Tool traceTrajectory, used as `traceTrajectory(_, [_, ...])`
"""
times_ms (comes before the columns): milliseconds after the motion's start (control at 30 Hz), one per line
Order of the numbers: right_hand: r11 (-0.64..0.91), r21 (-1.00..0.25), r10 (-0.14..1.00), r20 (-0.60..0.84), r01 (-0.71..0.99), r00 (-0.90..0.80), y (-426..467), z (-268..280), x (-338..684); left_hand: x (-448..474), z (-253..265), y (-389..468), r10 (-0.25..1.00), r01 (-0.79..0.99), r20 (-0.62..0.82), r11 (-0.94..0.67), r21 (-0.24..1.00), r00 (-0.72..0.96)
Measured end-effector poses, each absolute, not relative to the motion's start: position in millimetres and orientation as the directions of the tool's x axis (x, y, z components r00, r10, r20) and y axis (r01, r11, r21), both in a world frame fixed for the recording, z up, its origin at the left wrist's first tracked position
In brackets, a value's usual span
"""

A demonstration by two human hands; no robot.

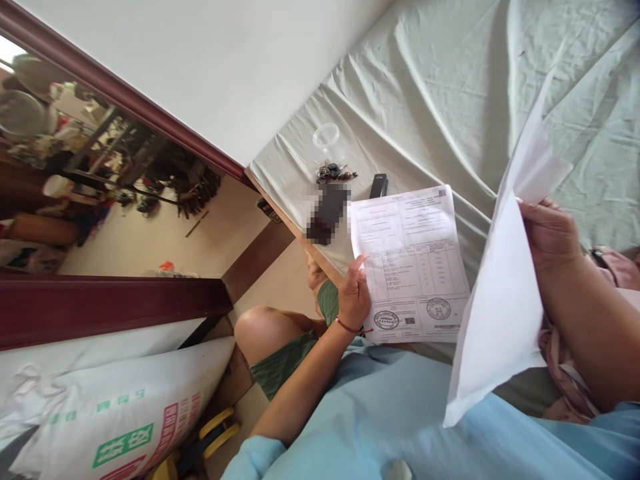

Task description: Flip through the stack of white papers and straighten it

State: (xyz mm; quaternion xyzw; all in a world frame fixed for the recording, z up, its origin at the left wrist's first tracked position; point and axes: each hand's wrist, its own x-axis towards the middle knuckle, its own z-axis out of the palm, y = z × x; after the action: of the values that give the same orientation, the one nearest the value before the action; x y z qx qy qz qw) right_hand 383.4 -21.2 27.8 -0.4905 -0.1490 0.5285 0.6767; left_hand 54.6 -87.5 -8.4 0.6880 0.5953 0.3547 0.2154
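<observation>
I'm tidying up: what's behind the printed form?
Past the top edge of the printed form, a black object shows on pale cloth. The form seems to cover the object's near end and hides anything else directly behind.

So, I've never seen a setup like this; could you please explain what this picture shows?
There is no machine here, just a person's two bare hands, seen by one camera worn on the head and looking forward and down. The left hand holds the edge of a printed sheet with round stamps; the right hand holds white paper up beside it. On the pale cloth are a clear plastic container, a dark cluster, perhaps keys, a black object resembling a stapler, and a dark item too pixelated to identify.
</observation>
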Motion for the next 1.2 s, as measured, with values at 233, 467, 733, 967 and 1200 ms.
traceTrajectory(233, [0.052,-0.864,0.891,-0.186,-0.501,0.414,-17,15,376,54,-4,-87,0.982,0.666,0.157,-0.185,0.722,0.102])
traceTrajectory(467, [-0.04,-0.984,0.935,-0.097,-0.172,0.341,-27,3,373,54,-10,-86,0.989,0.63,0.146,-0.101,0.77,-0.021])
traceTrajectory(733, [-0.123,-0.992,0.954,-0.118,0.003,0.277,-32,0,363,54,-6,-85,0.998,0.548,0.005,0.034,0.836,-0.069])
traceTrajectory(967, [-0.068,-0.994,0.973,-0.048,0.081,0.228,-36,-6,358,58,4,-85,0.999,0.481,-0.025,0.042,0.876,-0.042])
traceTrajectory(1200, [-0.063,-0.987,0.969,-0.025,0.145,0.247,-35,0,354,57,-1,-87,0.999,0.48,-0.016,0.031,0.877,-0.035])
